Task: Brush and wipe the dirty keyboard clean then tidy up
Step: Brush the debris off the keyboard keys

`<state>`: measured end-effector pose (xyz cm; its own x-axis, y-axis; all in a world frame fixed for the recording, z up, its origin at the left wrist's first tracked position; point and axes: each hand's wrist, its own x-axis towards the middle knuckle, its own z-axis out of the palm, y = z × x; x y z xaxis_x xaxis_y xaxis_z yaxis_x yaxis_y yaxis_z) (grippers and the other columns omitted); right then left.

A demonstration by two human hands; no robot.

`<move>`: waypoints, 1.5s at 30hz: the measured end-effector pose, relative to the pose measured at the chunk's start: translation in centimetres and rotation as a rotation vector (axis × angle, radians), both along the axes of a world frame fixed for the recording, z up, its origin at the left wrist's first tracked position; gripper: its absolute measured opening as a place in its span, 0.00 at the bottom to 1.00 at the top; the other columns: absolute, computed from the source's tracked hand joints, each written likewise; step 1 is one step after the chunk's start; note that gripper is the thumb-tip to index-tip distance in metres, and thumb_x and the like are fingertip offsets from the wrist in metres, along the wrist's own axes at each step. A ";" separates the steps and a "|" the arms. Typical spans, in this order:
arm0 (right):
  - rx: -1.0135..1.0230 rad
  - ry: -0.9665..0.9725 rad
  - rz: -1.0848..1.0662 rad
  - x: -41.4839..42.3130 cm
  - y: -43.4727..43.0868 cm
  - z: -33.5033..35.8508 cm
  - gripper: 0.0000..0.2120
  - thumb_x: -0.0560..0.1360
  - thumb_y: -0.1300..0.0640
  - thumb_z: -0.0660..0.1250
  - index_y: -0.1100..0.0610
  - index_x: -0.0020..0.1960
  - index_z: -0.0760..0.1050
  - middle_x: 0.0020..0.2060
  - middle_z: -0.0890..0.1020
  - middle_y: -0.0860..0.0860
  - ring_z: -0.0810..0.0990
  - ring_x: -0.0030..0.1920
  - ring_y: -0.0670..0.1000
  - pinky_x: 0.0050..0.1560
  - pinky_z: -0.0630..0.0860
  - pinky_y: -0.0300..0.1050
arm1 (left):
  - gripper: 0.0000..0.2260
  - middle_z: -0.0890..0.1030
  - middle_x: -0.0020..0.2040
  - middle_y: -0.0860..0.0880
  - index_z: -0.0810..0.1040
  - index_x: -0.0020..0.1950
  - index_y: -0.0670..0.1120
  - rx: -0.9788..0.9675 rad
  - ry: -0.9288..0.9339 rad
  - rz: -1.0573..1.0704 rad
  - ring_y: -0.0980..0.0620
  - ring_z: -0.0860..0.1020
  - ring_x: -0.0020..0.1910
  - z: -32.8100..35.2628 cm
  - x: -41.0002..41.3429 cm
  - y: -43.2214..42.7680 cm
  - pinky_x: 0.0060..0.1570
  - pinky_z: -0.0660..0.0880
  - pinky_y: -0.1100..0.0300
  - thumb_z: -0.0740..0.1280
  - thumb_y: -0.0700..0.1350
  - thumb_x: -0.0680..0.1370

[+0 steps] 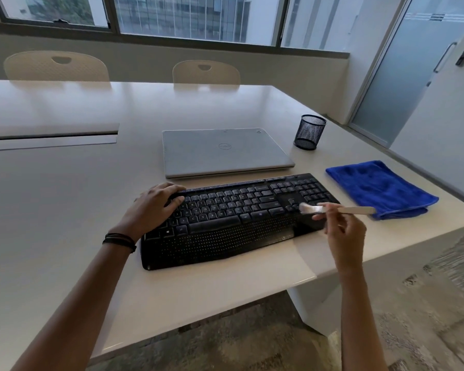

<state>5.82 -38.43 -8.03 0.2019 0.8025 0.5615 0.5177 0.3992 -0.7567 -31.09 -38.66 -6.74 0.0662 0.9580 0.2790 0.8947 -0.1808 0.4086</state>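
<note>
A black keyboard (233, 218) lies on the white table (65, 210) near its front right corner. My left hand (150, 207) rests on the keyboard's left end, fingers curved over the far-left keys. My right hand (343, 231) pinches a small white brush (332, 209) by its handle. The bristles touch the keys at the keyboard's right end, near the arrow keys. A folded blue cloth (381, 188) lies on the table just right of the keyboard, under the brush handle's tip.
A closed silver laptop (225, 152) sits behind the keyboard. A black mesh pen cup (309, 132) stands at the back right. Two white chairs (206, 72) stand at the table's far side. The table edge runs close to the right of the cloth.
</note>
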 end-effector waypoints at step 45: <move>0.099 -0.210 -0.006 10.0 9.4 1.4 0.15 0.76 0.51 0.60 0.61 0.51 0.78 0.38 0.80 0.51 0.79 0.36 0.48 0.40 0.73 0.27 | 0.19 0.71 0.68 0.52 0.68 0.70 0.51 -0.186 0.120 -0.114 0.51 0.70 0.66 0.9 14.8 8.7 0.63 0.69 0.52 0.57 0.54 0.80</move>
